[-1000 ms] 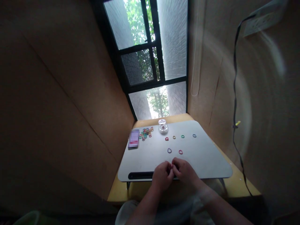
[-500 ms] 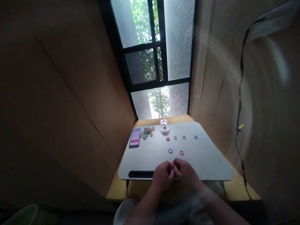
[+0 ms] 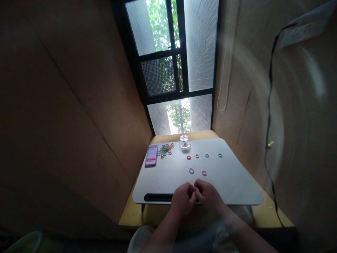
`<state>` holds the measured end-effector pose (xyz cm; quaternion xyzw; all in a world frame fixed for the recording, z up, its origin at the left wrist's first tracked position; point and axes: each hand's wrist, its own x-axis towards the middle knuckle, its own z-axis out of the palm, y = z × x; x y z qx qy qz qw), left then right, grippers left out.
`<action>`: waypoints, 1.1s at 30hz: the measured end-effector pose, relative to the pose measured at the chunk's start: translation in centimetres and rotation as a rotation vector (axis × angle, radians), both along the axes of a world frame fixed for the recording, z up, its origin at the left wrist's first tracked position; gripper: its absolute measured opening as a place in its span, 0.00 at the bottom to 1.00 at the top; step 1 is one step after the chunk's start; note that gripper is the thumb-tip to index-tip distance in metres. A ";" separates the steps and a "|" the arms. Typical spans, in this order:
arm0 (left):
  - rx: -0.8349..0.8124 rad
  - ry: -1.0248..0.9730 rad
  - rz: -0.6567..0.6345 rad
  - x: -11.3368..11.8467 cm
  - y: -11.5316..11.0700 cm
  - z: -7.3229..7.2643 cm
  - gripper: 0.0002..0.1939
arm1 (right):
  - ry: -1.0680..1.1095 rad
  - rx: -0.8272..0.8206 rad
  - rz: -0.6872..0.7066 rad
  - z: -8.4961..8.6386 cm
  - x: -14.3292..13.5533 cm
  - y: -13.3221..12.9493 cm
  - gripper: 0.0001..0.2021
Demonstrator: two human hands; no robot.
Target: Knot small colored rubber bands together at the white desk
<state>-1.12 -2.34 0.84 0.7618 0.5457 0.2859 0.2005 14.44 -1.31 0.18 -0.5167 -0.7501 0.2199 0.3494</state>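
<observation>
My left hand (image 3: 183,199) and my right hand (image 3: 207,192) meet at the fingertips over the front edge of the white board (image 3: 168,175). Both are closed in a pinch, and what they hold, if anything, is too small to make out. Just beyond them lie a purple ring (image 3: 191,171) and a pink ring (image 3: 204,173). Farther back is a row with a red ring (image 3: 189,157), a yellow ring (image 3: 197,156), a green ring (image 3: 206,155) and a dark blue ring (image 3: 220,155).
A pile of coloured rings (image 3: 165,150) sits at the back left beside a phone (image 3: 151,155). A clear container (image 3: 185,144) stands at the back. A dark slot (image 3: 158,197) runs along the front edge. A black cable (image 3: 269,116) hangs at the right wall.
</observation>
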 end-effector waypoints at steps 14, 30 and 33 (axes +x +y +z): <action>0.002 0.019 -0.007 0.1 0.2 0.0 0.06 | 0.003 -0.004 0.007 -0.3 0.1 0.4 0.06; -0.007 0.003 -0.015 -0.1 0.2 0.0 0.07 | -0.009 0.006 0.005 -0.2 0.0 0.2 0.06; -0.002 0.000 -0.011 -0.1 0.1 -0.1 0.07 | -0.016 0.009 0.001 -0.3 0.0 0.2 0.06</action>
